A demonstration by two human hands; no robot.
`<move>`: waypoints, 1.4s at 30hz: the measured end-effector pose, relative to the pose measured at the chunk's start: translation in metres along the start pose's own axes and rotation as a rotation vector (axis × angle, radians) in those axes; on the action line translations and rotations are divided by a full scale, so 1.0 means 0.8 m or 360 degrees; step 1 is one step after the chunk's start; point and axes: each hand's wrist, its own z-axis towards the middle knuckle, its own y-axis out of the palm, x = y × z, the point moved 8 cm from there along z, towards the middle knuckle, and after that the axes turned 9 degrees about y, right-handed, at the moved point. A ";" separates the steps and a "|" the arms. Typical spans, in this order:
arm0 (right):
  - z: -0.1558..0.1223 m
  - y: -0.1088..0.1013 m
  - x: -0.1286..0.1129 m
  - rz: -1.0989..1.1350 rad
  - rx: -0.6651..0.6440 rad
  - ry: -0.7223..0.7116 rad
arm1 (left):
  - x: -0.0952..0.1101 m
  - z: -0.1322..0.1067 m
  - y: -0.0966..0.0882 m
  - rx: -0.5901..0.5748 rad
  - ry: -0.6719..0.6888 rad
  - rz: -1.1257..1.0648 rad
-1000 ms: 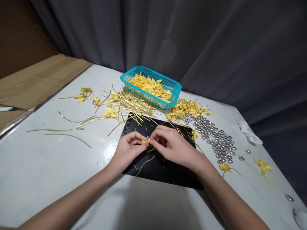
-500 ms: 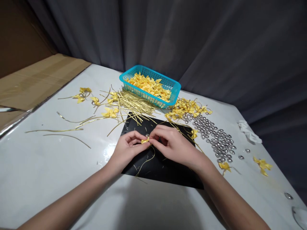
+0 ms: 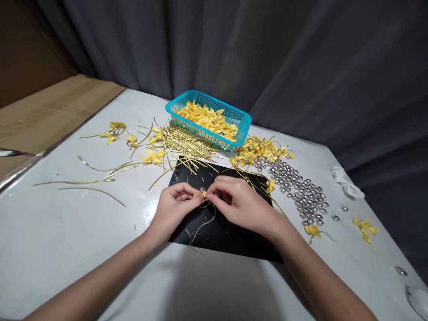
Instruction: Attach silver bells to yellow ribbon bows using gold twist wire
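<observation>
Over a black mat [image 3: 230, 240], a small yellow ribbon bow [image 3: 204, 195] is pinched between my two hands, with a shiny silver bead [image 3: 202, 189] at its upper edge. My left hand [image 3: 174, 207] grips the bow's left side with thumb and forefinger, covering most of it. At the right side, the thumb and fingertips of my right hand [image 3: 242, 203] are closed together; whether they hold ribbon or cord is hidden. A thin gold cord [image 3: 213, 216] curves down from the bow onto the mat.
Behind the mat lie a heap of gold cords [image 3: 189, 142] and a blue basket [image 3: 247, 129] of yellow bows. Finished-looking bows [image 3: 259, 149] and many silver beads [image 3: 309, 200] spread to the right. Loose cords [image 3: 93, 189] lie left, near cardboard [image 3: 56, 107]. A white crumpled piece [image 3: 347, 183] sits far right.
Both hands stay closed at the bow, which has shifted slightly to the left and turned a little. The loose cord hangs nearly as before.
</observation>
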 end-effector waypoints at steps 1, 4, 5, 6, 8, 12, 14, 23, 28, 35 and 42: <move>0.000 -0.001 -0.001 0.0012 0.0017 -0.0001 | 0.001 0.000 0.000 0.0009 0.0006 0.0007; -0.001 -0.002 -0.003 0.0025 0.0062 0.0008 | 0.001 0.000 -0.001 0.0006 -0.0006 0.0017; -0.001 -0.002 -0.003 0.0024 0.0070 0.0014 | 0.000 0.000 -0.001 0.0001 -0.0014 0.0013; -0.002 -0.002 -0.003 0.0020 0.0075 0.0019 | -0.001 0.000 -0.001 -0.0006 -0.0021 0.0009; -0.001 -0.003 -0.002 0.0023 0.0086 0.0031 | -0.001 0.000 -0.002 -0.0008 -0.0027 -0.0005; 0.009 -0.013 0.024 0.0535 0.0240 0.0189 | 0.005 0.001 0.000 -0.0025 -0.0030 -0.0064; 0.017 -0.005 0.046 0.1008 0.0181 0.0351 | 0.008 0.000 0.003 -0.0082 -0.0032 -0.0099; 0.013 0.053 0.046 0.1693 -0.0856 0.0617 | 0.020 0.013 -0.018 0.0090 0.0014 -0.0259; 0.013 -0.003 0.059 0.1196 -0.0441 0.0521 | 0.029 0.020 -0.038 0.0318 0.0104 -0.0324; 0.006 -0.040 0.064 0.0672 -0.0409 0.0462 | 0.026 0.017 -0.031 0.0216 0.0131 -0.0217; -0.016 -0.065 0.084 0.0450 -0.0514 0.0709 | 0.032 0.019 -0.040 0.0304 0.0198 -0.0122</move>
